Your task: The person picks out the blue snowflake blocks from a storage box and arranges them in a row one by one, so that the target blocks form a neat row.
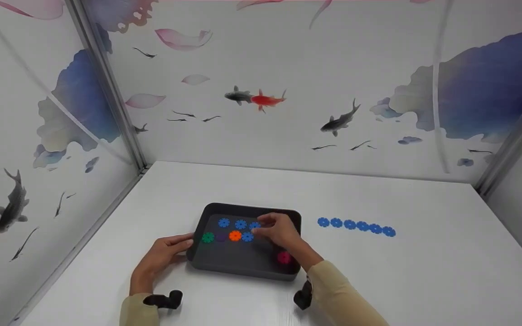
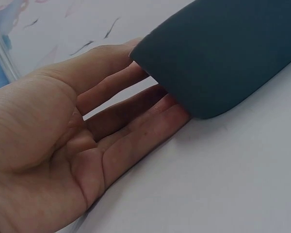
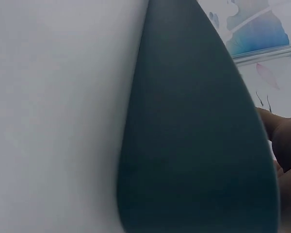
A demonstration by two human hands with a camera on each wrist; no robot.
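In the head view a dark grey tray (image 1: pixel 224 265) lies on the white table, with flower-shaped plastic discs inside. My right hand (image 1: pixel 281 231) reaches over its right side, thumb and fingertips pinching the edges of a blue disc (image 1: pixel 254 225). Near it lie another blue disc (image 1: pixel 247 237), an orange disc (image 1: pixel 234 235) and two blue ones further left. The left hand (image 2: pixel 53 126) touches the tray's left wall, its thumb at the side and its fairly straight fingers reaching beneath the corner. The tray's wall (image 3: pixel 194 136) hides most of the right hand in the right wrist view.
A green disc (image 1: pixel 207 237) and a dim purple disc (image 1: pixel 221 237) lie in the tray's left half, a pink disc (image 1: pixel 284 257) near its right corner. To the right, a row of several blue discs (image 1: pixel 350 224) lies on the table (image 1: pixel 424 280). Printed walls (image 1: pixel 288 145) enclose the table.
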